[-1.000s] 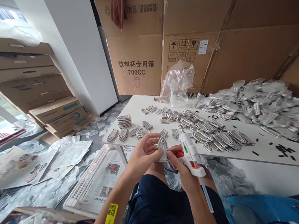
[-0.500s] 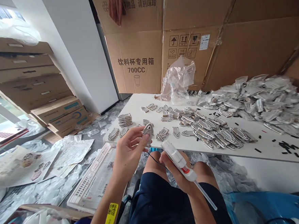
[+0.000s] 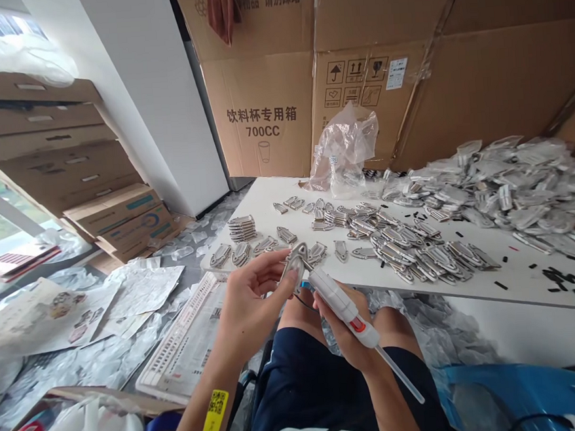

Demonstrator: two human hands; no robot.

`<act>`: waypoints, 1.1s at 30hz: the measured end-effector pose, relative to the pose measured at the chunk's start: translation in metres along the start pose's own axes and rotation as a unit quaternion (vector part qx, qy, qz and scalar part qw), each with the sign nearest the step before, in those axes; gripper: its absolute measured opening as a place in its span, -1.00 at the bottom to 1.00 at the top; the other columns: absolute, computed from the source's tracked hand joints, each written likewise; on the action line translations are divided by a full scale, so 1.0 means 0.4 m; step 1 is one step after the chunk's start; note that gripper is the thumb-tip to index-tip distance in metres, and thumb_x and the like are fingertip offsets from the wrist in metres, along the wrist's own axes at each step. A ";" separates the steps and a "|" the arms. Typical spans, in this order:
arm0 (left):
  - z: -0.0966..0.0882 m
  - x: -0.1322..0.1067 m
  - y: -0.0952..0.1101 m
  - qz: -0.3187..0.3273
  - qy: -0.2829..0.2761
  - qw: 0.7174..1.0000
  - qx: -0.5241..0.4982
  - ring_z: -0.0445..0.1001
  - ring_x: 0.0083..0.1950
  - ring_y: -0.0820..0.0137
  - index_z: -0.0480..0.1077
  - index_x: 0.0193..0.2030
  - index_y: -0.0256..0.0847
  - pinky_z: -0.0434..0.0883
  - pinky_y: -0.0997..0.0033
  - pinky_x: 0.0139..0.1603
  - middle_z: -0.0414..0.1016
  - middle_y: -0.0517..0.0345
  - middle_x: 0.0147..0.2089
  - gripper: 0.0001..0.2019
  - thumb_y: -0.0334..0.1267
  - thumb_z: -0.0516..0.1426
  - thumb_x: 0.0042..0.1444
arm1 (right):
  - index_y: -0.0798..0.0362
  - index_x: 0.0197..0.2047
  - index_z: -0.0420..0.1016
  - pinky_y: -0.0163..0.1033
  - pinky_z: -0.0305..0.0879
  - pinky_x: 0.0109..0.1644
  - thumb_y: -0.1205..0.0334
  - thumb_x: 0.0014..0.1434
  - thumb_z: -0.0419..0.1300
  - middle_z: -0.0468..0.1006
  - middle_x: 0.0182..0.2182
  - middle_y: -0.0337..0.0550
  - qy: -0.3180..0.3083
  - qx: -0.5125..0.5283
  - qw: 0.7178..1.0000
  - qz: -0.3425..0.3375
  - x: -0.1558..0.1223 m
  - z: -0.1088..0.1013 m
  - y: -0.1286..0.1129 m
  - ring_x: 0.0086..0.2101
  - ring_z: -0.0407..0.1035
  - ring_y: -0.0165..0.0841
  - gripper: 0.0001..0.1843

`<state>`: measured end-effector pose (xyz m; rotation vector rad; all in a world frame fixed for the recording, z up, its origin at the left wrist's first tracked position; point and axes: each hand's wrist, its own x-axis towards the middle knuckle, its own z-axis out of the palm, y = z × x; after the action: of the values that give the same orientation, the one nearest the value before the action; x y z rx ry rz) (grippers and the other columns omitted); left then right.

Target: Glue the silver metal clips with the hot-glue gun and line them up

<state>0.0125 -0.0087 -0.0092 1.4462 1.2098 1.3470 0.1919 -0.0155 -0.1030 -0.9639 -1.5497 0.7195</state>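
Your left grip (image 3: 251, 303) pinches a metal clip (image 3: 295, 262), long axis slanting away from you, just beside the glue gun (image 3: 337, 302) closed in your right grip (image 3: 343, 323).

The white hot glue gun's (image 3: 335, 302) tip is hidden against the curved silver metal clip (image 3: 296, 261); right of that clip, tiny black bits (image 3: 559, 278) are too small to identify, and a plastic-wrapped silver heap (image 3: 512, 190) runs off-frame.

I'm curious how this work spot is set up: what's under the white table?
Crumpled clear plastic wrappers lie on the floor beneath the white table. Whatever lies farther back underneath is hidden by the tabletop.
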 end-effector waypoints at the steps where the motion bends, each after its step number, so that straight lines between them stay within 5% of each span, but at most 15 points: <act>1: 0.001 -0.002 0.003 -0.002 0.005 1.000 0.000 0.71 -0.19 0.22 0.71 0.04 -0.16 0.68 0.26 -0.12 0.71 0.09 -0.28 -0.68 -0.14 0.42 0.17 | -0.02 -0.38 0.48 -0.17 0.16 -0.31 0.07 0.51 0.17 0.46 -0.45 -0.23 0.004 -0.007 1.000 -0.006 0.000 0.000 0.001 -0.43 0.34 -0.31 -0.62; 18: 0.009 -0.018 0.014 -0.010 0.037 0.999 0.033 0.66 -0.31 0.30 0.68 0.03 -0.26 0.67 0.30 -0.21 0.70 0.11 -0.33 -0.67 -0.17 0.41 0.15 | -0.02 -0.43 0.26 -0.20 0.00 -0.41 0.22 0.48 0.13 0.26 -0.52 -0.32 0.016 -0.086 0.992 -0.087 -0.006 0.009 0.045 -0.52 0.19 -0.39 -0.62; 26: 0.010 -0.028 0.018 0.088 0.082 0.981 0.151 0.57 -0.34 0.42 0.73 0.05 -0.14 0.61 0.43 -0.20 0.66 0.22 -0.34 -0.73 -0.27 0.34 0.22 | -0.01 -0.27 0.49 -0.24 0.24 -0.39 0.19 0.49 0.11 0.49 -0.48 -0.26 0.043 -0.118 0.987 -0.097 -0.008 0.009 0.036 -0.50 0.39 -0.33 -0.74; 30: 0.018 -0.031 0.019 0.115 0.102 0.970 0.186 0.52 -0.38 0.46 0.74 0.03 -0.12 0.58 0.46 -0.23 0.64 0.27 -0.38 -0.76 -0.29 0.32 0.24 | 0.02 0.01 0.57 -0.25 0.34 -0.35 0.26 0.45 0.13 0.67 -0.33 -0.15 0.105 -0.222 0.960 -0.135 -0.016 0.036 0.030 -0.40 0.55 -0.27 -0.80; 33: 0.012 -0.036 0.027 0.093 0.104 0.975 0.173 0.51 -0.41 0.46 0.75 0.00 -0.14 0.57 0.47 -0.29 0.62 0.27 -0.41 -0.76 -0.27 0.33 0.22 | 0.06 0.04 0.57 -0.26 0.32 -0.35 0.34 0.43 0.15 0.68 -0.32 -0.10 0.157 -0.302 0.925 -0.172 -0.018 0.052 0.052 -0.43 0.54 -0.29 -0.80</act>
<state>0.0189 -0.0250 -0.0026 1.7291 1.5367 1.4971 0.1759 -0.0105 -0.1284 -1.1388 -1.6167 -0.1800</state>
